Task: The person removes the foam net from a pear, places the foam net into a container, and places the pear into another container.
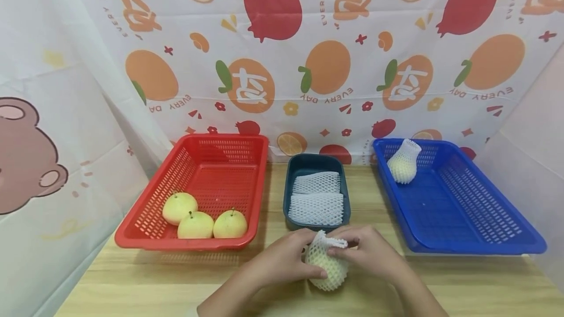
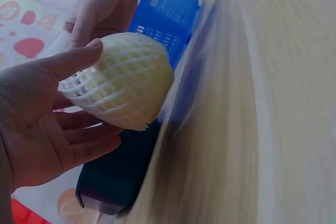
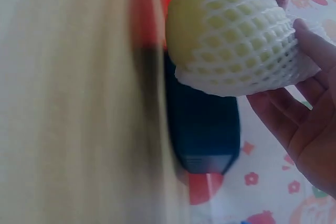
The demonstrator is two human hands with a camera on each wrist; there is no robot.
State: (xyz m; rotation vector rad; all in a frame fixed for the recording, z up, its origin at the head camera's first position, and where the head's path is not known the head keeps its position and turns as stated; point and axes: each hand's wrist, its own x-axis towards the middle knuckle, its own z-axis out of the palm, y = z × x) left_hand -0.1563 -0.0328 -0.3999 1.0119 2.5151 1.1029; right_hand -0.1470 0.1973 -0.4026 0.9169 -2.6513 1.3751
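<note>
A pale yellow pear (image 1: pixel 328 269) sits inside a white foam net (image 3: pixel 247 30), in front of me at the near side of the table. My left hand (image 1: pixel 288 257) grips its left side, thumb across the net and fingers behind, as the left wrist view shows. At the upper right, my right hand (image 1: pixel 367 251) pinches the loose top of the net between thumb and fingers. The pear's rounded end pokes out of the net in the right wrist view. Just behind my hands, a dark teal tray (image 1: pixel 286 209) holds flat foam nets (image 1: pixel 316 208).
To the left, a red basket (image 1: pixel 260 180) has three yellow pears (image 1: pixel 196 225) at its near end. A blue basket (image 1: pixel 407 231) on the right contains one netted pear (image 1: pixel 403 168) in its far left corner. Fruit-printed cloth (image 1: pixel 282 67) hangs behind the wooden table (image 1: pixel 145 287).
</note>
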